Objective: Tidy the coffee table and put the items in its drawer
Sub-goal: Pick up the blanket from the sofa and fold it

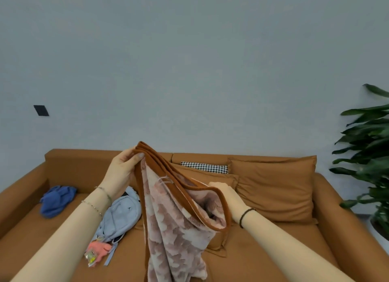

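A pink patterned blanket with a brown border hangs folded in front of me, above the brown sofa. My left hand pinches several stacked layers of its top edge, raised high. Lower and to the right, my right hand grips the brown edge from behind, and the cloth partly hides its fingers. The coffee table and its drawer are out of view.
On the sofa seat lie a light blue backpack with a pink plush charm, and a crumpled blue cloth at the left. Brown cushions and a houndstooth pillow lean at the back. A green plant stands at the right.
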The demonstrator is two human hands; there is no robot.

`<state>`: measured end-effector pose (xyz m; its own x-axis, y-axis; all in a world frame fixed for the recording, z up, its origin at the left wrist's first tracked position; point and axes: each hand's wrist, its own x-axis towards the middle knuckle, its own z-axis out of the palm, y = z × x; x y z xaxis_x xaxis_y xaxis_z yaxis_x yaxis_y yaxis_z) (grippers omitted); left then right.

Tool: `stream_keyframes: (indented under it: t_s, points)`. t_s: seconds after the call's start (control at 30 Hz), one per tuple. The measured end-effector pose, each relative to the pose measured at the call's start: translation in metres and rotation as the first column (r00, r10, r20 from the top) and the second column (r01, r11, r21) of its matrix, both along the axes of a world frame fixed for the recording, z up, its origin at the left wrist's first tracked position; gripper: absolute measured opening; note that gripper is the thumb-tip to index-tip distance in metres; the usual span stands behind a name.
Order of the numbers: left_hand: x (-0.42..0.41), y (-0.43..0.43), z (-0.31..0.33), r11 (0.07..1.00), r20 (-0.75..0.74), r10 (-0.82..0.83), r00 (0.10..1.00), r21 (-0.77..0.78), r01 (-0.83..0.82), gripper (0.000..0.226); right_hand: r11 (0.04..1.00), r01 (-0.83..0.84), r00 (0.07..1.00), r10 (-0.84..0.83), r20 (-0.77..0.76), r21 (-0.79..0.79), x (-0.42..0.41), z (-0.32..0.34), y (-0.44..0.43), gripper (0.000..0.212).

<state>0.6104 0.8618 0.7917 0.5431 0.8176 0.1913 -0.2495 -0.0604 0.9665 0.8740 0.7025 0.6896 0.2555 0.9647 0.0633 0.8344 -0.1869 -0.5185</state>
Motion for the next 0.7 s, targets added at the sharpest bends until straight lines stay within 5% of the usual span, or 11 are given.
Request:
stream_keyframes:
  t_s: [0.1,0.2,0.27,0.37,0.5,0.63,0.7]
  points:
    - [-0.001,0.005,-0.004,0.995,0.003,0.096,0.995,-0.021,-0.096,0.038,0.958,0.256,0.964,-0.243,0.106,-0.131,0.004,0.020,-0.004,0.029]
    - [0.002,0.007,-0.009,0.984,-0.071,0.173,0.982,0.046,-0.170,0.019,0.766,0.524,0.850,-0.494,0.181,-0.372,0.019,0.024,-0.009,0.061]
    - [0.010,0.004,-0.011,0.975,-0.146,0.198,0.969,0.129,-0.180,0.015,0.675,0.526,0.828,-0.545,0.130,-0.518,0.027,0.021,-0.014,0.048]
    - [0.019,0.000,-0.015,0.973,-0.199,0.195,0.960,0.166,-0.163,0.016,0.620,0.336,0.769,-0.615,-0.174,-0.709,0.036,0.021,-0.019,0.031]
    - [0.025,-0.003,-0.016,0.974,-0.209,0.195,0.958,0.152,-0.165,0.016,0.653,0.191,0.416,-0.730,-0.542,-0.732,0.056,0.011,-0.027,0.027]
    - [0.033,-0.003,-0.016,0.975,-0.196,0.192,0.962,0.149,-0.164,0.014,0.719,0.277,0.086,-0.680,-0.728,-0.638,0.072,-0.023,-0.023,0.028]
    - [0.039,-0.005,-0.017,0.976,-0.188,0.188,0.964,0.143,-0.163,0.013,0.740,0.268,0.023,-0.645,-0.764,-0.617,0.060,-0.030,-0.030,0.028]
